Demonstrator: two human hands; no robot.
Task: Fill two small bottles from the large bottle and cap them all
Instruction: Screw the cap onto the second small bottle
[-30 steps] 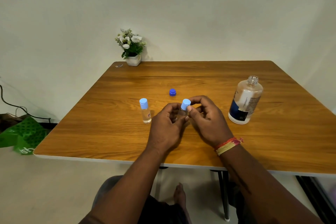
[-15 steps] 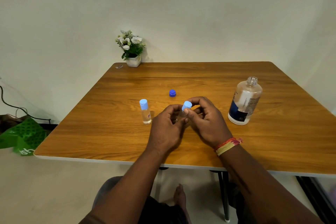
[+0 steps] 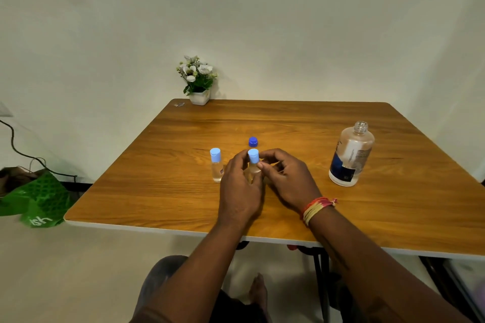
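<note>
Between both hands point(image 3: 265, 181), the small bottle point(image 3: 253, 165) now stands upright.

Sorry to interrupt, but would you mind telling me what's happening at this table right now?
A person is capping small bottles. The left hand holds the second small bottle upright on the wooden table while the right hand pinches at its light blue cap. The first small bottle stands capped just to the left. The large bottle stands open at the right, and its dark blue cap lies on the table beyond the hands.
</note>
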